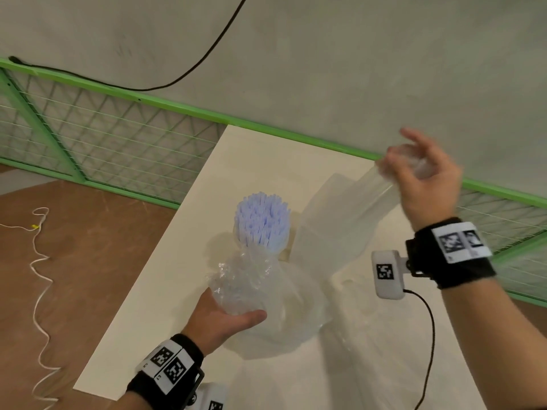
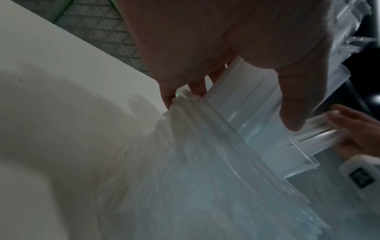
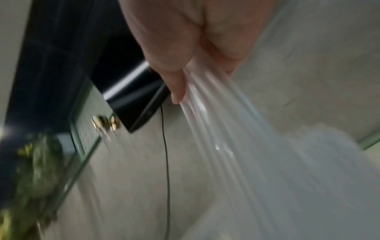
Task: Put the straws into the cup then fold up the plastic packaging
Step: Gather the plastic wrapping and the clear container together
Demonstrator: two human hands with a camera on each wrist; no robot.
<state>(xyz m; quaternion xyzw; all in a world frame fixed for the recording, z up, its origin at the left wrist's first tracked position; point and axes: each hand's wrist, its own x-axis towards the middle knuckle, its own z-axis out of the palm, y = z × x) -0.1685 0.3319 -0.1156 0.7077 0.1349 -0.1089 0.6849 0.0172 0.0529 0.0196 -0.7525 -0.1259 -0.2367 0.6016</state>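
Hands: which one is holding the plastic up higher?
The right hand: it lifts one end of the plastic packaging high, while the left hand grips the crumpled end low.

A green mesh fence [image 1: 97,143] runs beyond the fingers, along the far edge of the white table [image 1: 154,291]. A black cable [image 1: 189,75] hangs on the grey wall [image 1: 325,54] above it. A white cord [image 1: 38,261] snakes over the brown floor [image 1: 88,247], well left of the fingers.

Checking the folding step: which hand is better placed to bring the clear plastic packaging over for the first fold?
Probably the right hand: it pinches one end of the clear plastic packaging raised above the white table. The left hand grips the crumpled end low, anchoring it.
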